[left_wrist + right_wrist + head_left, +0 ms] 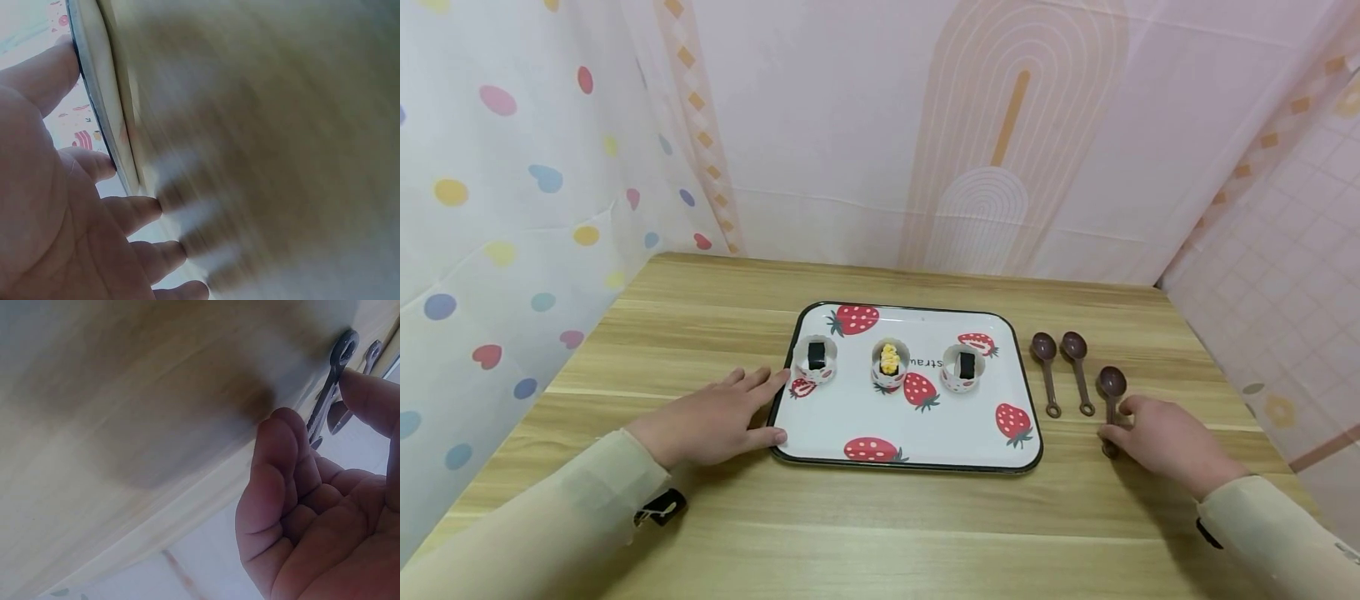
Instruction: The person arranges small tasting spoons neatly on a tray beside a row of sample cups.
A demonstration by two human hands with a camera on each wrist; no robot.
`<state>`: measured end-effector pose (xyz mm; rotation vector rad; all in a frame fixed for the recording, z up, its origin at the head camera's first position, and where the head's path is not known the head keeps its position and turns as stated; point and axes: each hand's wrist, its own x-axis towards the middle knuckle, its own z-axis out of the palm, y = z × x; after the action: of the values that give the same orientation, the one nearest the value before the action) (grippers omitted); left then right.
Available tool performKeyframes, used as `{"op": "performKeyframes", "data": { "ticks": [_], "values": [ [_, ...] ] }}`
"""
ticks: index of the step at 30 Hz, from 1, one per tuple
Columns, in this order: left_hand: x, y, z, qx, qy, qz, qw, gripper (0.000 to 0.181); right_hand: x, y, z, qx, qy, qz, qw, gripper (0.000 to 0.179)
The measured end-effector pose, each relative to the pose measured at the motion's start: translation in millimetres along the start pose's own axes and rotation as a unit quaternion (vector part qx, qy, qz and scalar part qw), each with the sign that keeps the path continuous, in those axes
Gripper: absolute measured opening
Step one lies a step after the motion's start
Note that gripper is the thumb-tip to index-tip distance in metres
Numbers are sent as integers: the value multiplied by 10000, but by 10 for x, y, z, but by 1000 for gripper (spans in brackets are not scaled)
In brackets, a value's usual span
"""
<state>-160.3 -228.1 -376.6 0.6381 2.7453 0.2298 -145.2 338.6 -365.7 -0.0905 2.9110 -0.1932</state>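
Note:
My left hand point(718, 421) lies with fingers spread at the left edge of a white strawberry-print tray point(820, 429). In the left wrist view, the thumb and a fingertip touch the tray's dark rim point(94, 94). My right hand point(1172, 437) pinches the handle of a brown measuring spoon point(1112, 382) lying on the table; the right wrist view shows its ringed handle end point(342, 350) between thumb and curled fingers. Two more brown spoons, a middle one point(1074, 346) and a left one point(1044, 347), lie beside it.
On the tray stand three small printed cups: a left cup point(824, 375) and a right cup point(958, 383) with black-topped sushi-like pieces, and a middle cup point(887, 382) with a yellow-topped one. Behind the wooden table point(880, 533) hangs a patterned curtain point(820, 125).

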Motion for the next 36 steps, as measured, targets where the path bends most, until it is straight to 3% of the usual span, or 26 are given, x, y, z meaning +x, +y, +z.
{"op": "performKeyframes", "data": {
  "ticks": [11,18,25,36],
  "values": [
    [-12,21,-5,64,-56,-11,10000,93,-17,26,3,537,-161,-55,9984,49],
    [-18,19,-4,63,-48,-51,10000,93,-16,50,5,921,-378,-21,9950,55],
    [-20,30,-10,49,-52,-32,10000,93,-42,34,17,1583,-526,253,9857,54],
    [-24,7,8,92,-14,5,10000,91,-8,39,56,1585,-372,343,9861,52]
  ]
}}
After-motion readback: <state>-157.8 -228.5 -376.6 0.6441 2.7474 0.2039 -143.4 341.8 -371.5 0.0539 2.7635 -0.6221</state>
